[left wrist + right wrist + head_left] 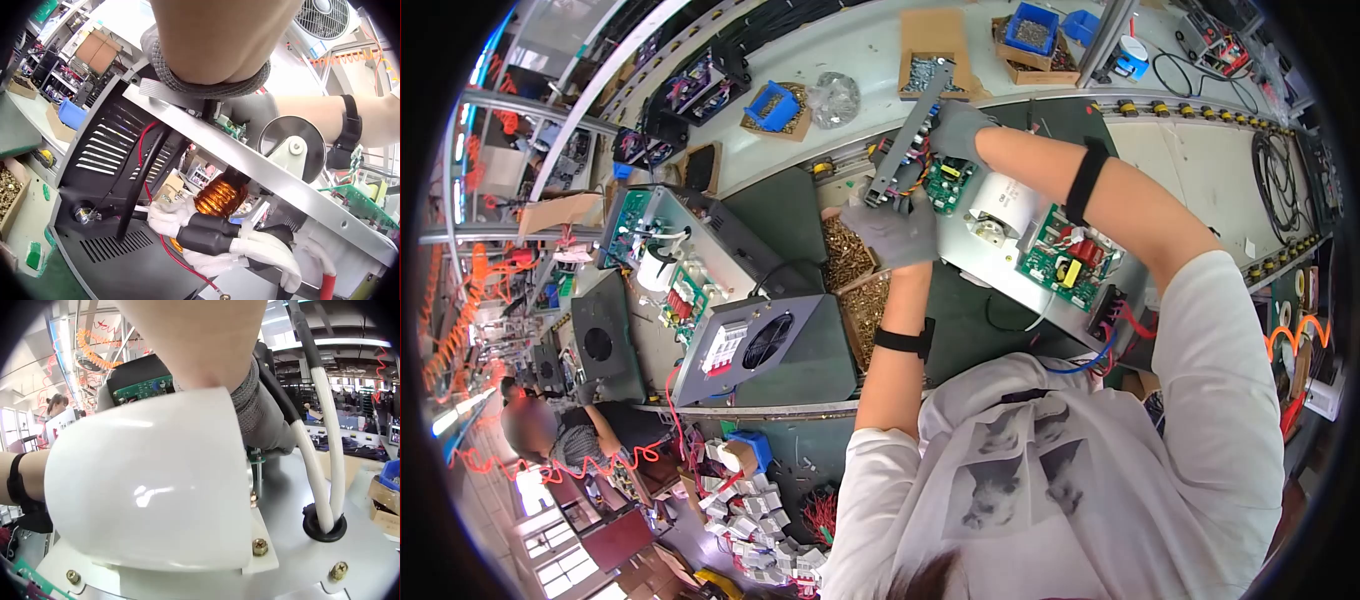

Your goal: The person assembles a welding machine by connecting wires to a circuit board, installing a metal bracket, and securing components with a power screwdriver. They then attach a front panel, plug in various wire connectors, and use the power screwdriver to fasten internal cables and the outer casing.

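Crowded factory hall; pale conveyor bench (850,50) laid with a dark green mat (785,205), cardboard tray of brass screws (848,255) beside an open silver metal chassis (1000,275). Above the chassis, long grey metal bar (912,125) trailing coloured wires, tilted. Gloved left hand (895,232) clasped round its lower end, gloved right hand (958,128) curled round its upper part.

Electronics assembly factory: conveyor line (1200,112), screw boxes (935,62), open machine chassis (700,270).
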